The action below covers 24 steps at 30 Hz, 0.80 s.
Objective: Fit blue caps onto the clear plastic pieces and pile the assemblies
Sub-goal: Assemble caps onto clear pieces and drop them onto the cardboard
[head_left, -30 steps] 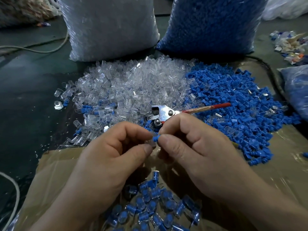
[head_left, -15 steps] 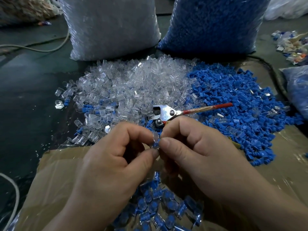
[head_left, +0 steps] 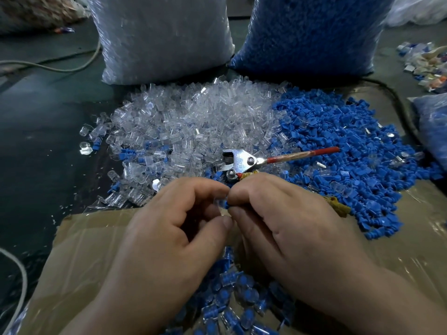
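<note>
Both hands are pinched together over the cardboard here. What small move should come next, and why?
Likely press the blue cap, pinched by the right hand, fully into the clear piece in the left hand: blue shows between the meeting fingertips, so seating looks unfinished. The pile of assemblies lies just below for the drop.

Left grip (head_left: 157, 238): shown bare; a broad back is seen, with creases marked across the knuckles.
Right grip (head_left: 290, 226): shown bare; knuckles and faint tendon lines are seen on its back.
Left thumbnail (head_left: 227, 221): seen cut short.
Left forearm (head_left: 116, 310): seen uncovered to the lower edge.
Right forearm (head_left: 399, 305): seen uncovered to the lower right corner.
</note>
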Available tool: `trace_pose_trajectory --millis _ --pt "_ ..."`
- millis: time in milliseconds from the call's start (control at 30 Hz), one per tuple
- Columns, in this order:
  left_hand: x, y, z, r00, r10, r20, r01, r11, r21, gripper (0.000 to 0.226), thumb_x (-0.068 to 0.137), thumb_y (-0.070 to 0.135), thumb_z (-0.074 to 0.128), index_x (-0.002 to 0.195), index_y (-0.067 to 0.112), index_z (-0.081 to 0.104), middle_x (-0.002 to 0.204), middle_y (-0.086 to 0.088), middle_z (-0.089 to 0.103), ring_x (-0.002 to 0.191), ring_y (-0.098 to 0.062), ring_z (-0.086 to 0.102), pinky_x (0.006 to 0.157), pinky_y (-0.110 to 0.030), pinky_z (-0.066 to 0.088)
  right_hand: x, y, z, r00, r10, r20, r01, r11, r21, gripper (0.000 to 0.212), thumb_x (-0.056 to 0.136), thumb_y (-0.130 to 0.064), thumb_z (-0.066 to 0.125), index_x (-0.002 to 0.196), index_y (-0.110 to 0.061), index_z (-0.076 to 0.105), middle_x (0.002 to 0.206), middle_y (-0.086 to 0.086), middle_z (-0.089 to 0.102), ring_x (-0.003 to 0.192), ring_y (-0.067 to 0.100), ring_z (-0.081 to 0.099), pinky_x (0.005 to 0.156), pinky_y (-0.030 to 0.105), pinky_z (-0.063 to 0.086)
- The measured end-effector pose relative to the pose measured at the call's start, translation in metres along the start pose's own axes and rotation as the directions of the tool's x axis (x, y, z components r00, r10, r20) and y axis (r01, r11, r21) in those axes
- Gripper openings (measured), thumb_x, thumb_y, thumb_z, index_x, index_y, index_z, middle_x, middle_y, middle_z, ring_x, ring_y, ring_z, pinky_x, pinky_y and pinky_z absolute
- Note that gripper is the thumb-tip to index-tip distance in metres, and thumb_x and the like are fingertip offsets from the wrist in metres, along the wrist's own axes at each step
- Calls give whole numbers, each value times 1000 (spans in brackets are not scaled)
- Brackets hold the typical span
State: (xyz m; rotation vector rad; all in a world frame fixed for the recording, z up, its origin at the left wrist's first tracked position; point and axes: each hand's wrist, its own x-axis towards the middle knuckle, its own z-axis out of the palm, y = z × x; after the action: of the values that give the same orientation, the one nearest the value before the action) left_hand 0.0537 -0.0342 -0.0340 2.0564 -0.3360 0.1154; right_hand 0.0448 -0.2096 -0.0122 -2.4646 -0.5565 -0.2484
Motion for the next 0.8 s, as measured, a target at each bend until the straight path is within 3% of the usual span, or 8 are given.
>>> trace_pose_trajectory --millis 67,167,333,533,600,667,733,800 --pt "0 -1 -1 1000 -14 -12 14 1000 -21 29 73 54 61 100 46 66 84 11 72 67 -13 69 58 -34 58 0 0 0 1000 -14 9 14 1000 -10 23 98 -39 38 102 -26 57 95 -16 55 81 5 53 65 26 43" --pt "1 -4 0 998 -56 -12 55 997 -57 32 70 56 62 99 46 66 85 10 73 71 -16 70 62 -51 59 0 1 1 999 -32 40 34 998 -46 23 100 -38 37 106 -28 57 100 -17 55 86 2 51 68 19 42" --pt "0 -4 0 998 -59 -16 58 997 -58 36 69 56 62 104 48 66 88 10 73 72 -14 71 62 -49 60 -1 5 2 994 -86 70 86 996 6 25 100 -33 40 110 -21 59 106 -11 58 93 9 55 76 34 49" --pt "0 -5 1 996 -67 -56 65 997 -47 28 69 56 63 91 40 65 68 8 68 54 -14 63 48 -43 54 -2 9 2 992 -129 11 129 990 -51 23 98 -32 46 112 -21 60 109 -7 60 100 10 55 85 32 49" --pt "1 -6 0 993 -97 -74 88 989 -121 26 67 56 65 87 39 64 64 6 67 51 -13 64 46 -32 52 1 14 0 995 -73 -74 60 984 -167 31 95 -35 45 121 -23 56 117 -5 59 112 11 50 98 32 45" --pt "2 -8 -2 989 -126 -81 111 979 -170 29 66 58 72 86 38 66 64 5 68 51 -13 65 48 -26 53 7 22 -7 992 71 -101 -100 942 -321 46 91 -44 41 132 -26 43 129 -4 50 126 15 40 106 40 37" --pt "4 -10 -3 985 -155 -78 134 964 -230 33 65 59 80 86 37 67 65 1 69 54 -18 66 51 -26 55 13 30 -14 962 274 -5 -247 859 -448 63 86 -56 37 143 -32 22 146 -1 33 142 22 20 115 45 21" --pt "5 -13 -3 981 -179 -76 145 933 -329 28 62 52 75 83 35 69 64 -3 69 54 -18 66 51 -23 53 15 39 -16 917 387 93 -285 801 -527 77 82 -69 30 147 -35 4 157 0 16 148 24 5 118 43 6"
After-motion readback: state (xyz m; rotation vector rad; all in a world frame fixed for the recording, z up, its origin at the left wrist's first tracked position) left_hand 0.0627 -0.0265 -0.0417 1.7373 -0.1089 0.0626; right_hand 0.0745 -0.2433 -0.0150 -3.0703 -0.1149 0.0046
